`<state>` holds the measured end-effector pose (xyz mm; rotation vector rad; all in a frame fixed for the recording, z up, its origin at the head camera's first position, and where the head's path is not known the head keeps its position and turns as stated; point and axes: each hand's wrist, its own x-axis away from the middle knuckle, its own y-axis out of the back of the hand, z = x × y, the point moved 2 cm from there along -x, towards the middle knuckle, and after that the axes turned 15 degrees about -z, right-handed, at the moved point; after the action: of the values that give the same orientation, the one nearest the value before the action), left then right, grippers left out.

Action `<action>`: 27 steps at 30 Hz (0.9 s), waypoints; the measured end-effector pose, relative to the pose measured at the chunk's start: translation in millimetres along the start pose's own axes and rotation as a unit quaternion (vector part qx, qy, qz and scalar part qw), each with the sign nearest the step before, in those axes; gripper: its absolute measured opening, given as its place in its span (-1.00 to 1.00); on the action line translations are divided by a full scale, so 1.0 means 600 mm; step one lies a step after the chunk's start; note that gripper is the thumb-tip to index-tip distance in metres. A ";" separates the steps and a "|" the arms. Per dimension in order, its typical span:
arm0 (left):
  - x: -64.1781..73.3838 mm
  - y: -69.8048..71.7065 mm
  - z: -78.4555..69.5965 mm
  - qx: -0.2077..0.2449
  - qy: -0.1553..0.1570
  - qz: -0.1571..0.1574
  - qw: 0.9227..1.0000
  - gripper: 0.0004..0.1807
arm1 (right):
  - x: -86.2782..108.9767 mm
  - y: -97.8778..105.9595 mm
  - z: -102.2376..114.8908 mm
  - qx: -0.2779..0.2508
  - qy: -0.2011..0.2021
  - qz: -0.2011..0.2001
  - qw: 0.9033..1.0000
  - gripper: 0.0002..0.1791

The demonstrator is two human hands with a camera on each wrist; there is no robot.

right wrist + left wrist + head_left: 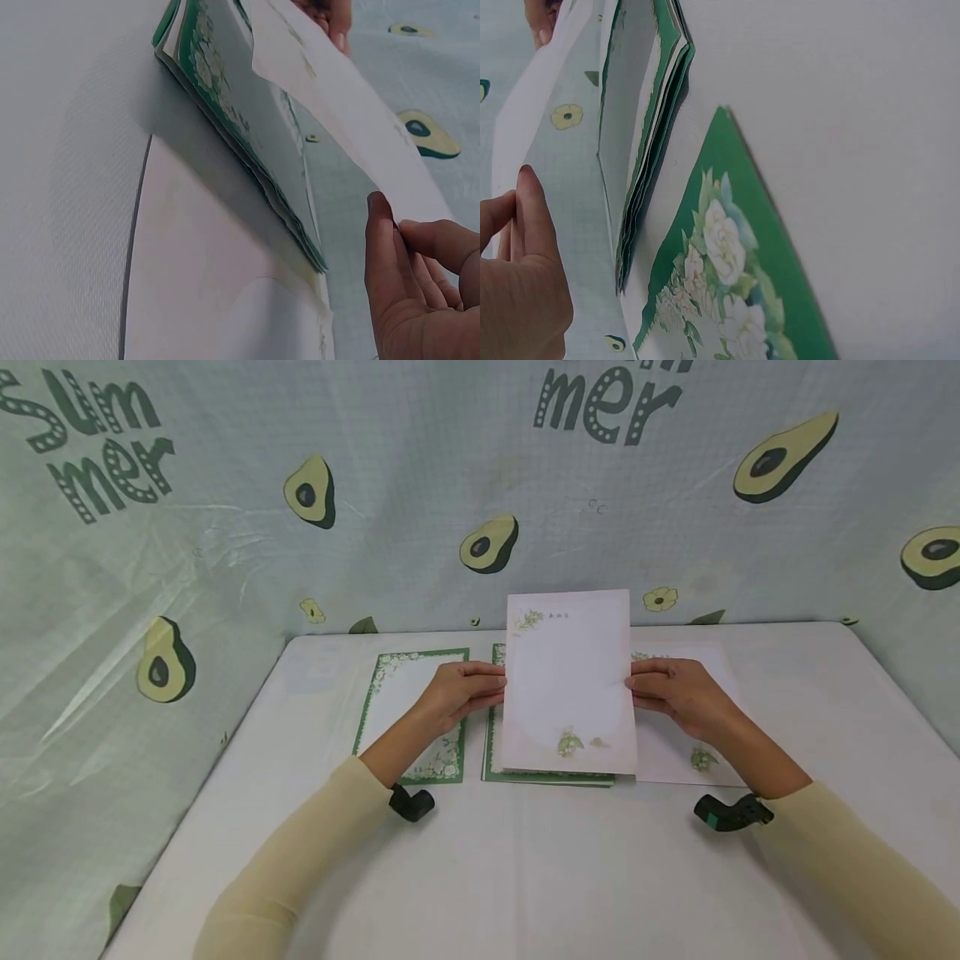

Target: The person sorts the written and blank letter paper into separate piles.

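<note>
Head view first: you've got a pale pink sheet [567, 681] held up facing you, so call that the middle of the clock, with 12 pointing away from you. Your left hand [467, 693] pinches its edge at 9 o'clock, thumb and fingers together, and your right hand [678, 695] does the same at 3. Green sprigs are printed at about 11 and 6 on it. Right below it is your green-bordered stack [490, 752]; both wrist cams show a bunch of layers with kinda wavy edges, and your sheet tilted up mostly clear of it. Can't tell if the bottom edge touches.

Over at 9 there's a single-looking green-bordered page [405, 689] with white flowers, partly under your left forearm. At 3, just beside the stack, lies another pinkish sheet [667, 756], partly behind your right hand.

Your white table [525, 868] looks matte, with faint creases running toward 6 and a fine texture in the right wrist cam. Past its far edge at 12 hangs a pale green-grey sheeting [397, 560], wrapping round to 9 and 3, shiny and wrinkled around 10. It's printed with avocados [309, 493], little yellow flowers [661, 599] and dotted "Summer" lettering [97, 443] at 10 and 12.
</note>
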<state>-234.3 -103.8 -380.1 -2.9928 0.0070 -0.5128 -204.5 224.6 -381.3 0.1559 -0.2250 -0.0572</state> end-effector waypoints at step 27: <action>-0.005 -0.032 0.005 -0.004 -0.041 -0.011 0.999 -0.75 | 0.014 0.025 0.010 0.000 0.018 -0.039 0.999 -0.41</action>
<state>-236.4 -84.2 -381.8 -3.0228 -0.0298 -0.3938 -196.9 237.9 -371.0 0.1651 -0.1834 -0.1323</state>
